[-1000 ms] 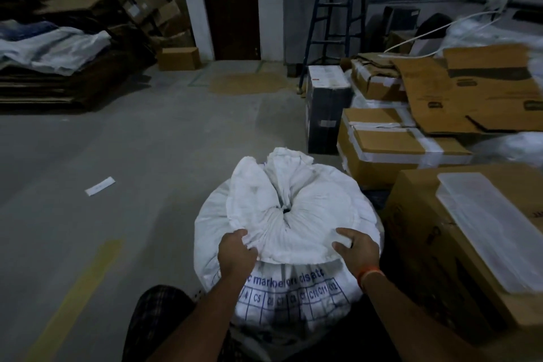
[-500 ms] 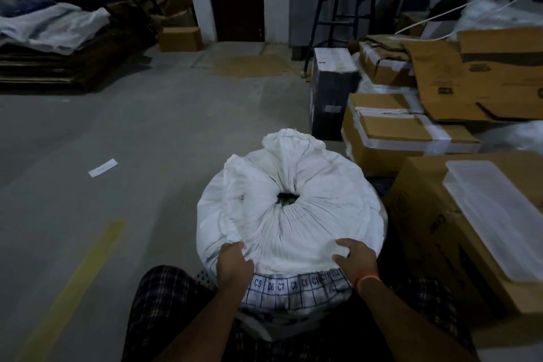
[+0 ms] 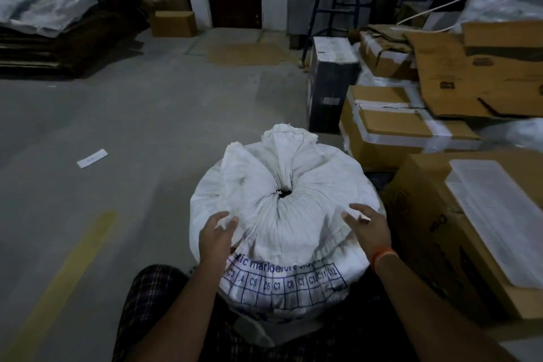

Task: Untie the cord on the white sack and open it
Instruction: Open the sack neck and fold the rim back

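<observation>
The sack stands upright on the floor right in front of the person's knees, with stacked boxes just to its right. It looks full and rounded, so I judge it heavy and unlikely to shift under a tug. The skin is woven plastic cloth: soft, creasing easily, probably a little slick, and not fragile. Its top is gathered into tight pleats that run to a dark puckered knot at the middle of the sack's crown, and a loose ruff of cloth stands up beyond that knot on the far side. The cord itself is too small and dark to make out; it is most likely in that pucker. That is the place to take hold, with fingertips pinching the cord ends rather than the cloth, since pulling on the pleats would only tighten the neck.

The left hand hovers over the near left shoulder of the sack, palm down, fingers loosely spread and gripping nothing; whether the tips brush the cloth I cannot tell. The right hand hovers over the near right shoulder, fingers likewise apart and empty, pointing toward the knot. Both forearms reach in from below the sack, angled inward.
</observation>
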Demonstrator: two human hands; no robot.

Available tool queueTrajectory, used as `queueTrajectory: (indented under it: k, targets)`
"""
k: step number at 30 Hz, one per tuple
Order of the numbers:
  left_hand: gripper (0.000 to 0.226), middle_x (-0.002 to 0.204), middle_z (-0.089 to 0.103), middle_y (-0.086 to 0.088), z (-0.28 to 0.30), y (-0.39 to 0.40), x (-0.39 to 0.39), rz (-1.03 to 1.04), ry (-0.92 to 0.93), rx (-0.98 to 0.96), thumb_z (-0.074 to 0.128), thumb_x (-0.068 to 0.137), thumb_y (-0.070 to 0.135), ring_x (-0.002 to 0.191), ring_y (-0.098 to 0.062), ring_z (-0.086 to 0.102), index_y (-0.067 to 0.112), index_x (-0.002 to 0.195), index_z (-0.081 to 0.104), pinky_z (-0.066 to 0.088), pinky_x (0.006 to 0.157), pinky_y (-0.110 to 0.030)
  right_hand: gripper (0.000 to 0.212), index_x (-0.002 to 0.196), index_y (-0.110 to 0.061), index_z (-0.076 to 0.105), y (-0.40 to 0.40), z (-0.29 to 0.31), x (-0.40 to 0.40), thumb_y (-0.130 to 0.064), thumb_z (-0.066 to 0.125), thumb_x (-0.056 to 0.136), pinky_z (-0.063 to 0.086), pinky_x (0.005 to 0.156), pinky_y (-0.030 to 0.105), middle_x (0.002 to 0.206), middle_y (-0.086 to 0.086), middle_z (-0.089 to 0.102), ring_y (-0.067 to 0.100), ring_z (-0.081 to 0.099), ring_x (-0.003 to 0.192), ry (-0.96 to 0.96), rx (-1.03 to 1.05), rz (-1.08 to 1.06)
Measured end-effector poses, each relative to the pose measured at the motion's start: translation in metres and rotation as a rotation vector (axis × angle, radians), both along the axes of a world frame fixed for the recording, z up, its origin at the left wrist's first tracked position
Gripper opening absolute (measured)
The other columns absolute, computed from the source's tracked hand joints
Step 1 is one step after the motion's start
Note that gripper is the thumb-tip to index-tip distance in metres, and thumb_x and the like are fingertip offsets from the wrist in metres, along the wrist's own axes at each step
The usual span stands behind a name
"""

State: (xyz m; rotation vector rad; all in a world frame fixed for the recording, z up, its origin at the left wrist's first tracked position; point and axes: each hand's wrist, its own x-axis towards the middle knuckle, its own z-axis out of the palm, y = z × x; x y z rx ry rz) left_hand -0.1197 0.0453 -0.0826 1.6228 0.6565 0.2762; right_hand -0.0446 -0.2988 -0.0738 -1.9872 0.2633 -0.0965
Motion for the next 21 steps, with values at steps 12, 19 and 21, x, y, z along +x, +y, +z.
queueTrajectory:
  k: [12, 19, 21]
  targets:
    - [0.037, 0.121, 0.074, -0.005, -0.003, 0.007, 0.021, -0.265, 0.018, -0.064, 0.076, 0.087, 0.001, 0.106, -0.02, 0.071, 0.019, 0.119, 0.075, 0.059, 0.093, -0.032, 0.052, 0.129, -0.012, 0.069, 0.019, 0.008, 0.034, 0.0, 0.082, 0.079, 0.04, 0.103, 0.02, 0.129, 0.005, 0.068, 0.018, 0.06, 0.123, 0.026, -0.118, 0.242]
    - [0.048, 0.14, 0.063, -0.017, -0.016, 0.008, -0.021, -0.155, 0.258, 0.56, 0.062, 0.093, 0.001, 0.141, -0.031, 0.049, 0.012, 0.139, 0.063, 0.043, 0.11, -0.037, 0.076, 0.151, -0.025, 0.045, -0.018, -0.029, -0.007, -0.015, 0.076, 0.083, 0.047, 0.104, 0.034, 0.125, 0.022, 0.059, 0.035, 0.062, 0.114, 0.196, -0.584, 0.28]
    - [0.051, 0.143, 0.061, -0.015, -0.013, 0.008, -0.031, -0.135, 0.291, 0.646, 0.057, 0.095, 0.001, 0.15, -0.028, 0.036, 0.013, 0.144, 0.058, 0.04, 0.113, -0.038, 0.079, 0.155, -0.027, 0.037, -0.023, -0.032, -0.02, -0.019, 0.074, 0.086, 0.049, 0.103, 0.036, 0.127, 0.022, 0.052, 0.037, 0.061, 0.114, 0.245, -0.644, 0.264]
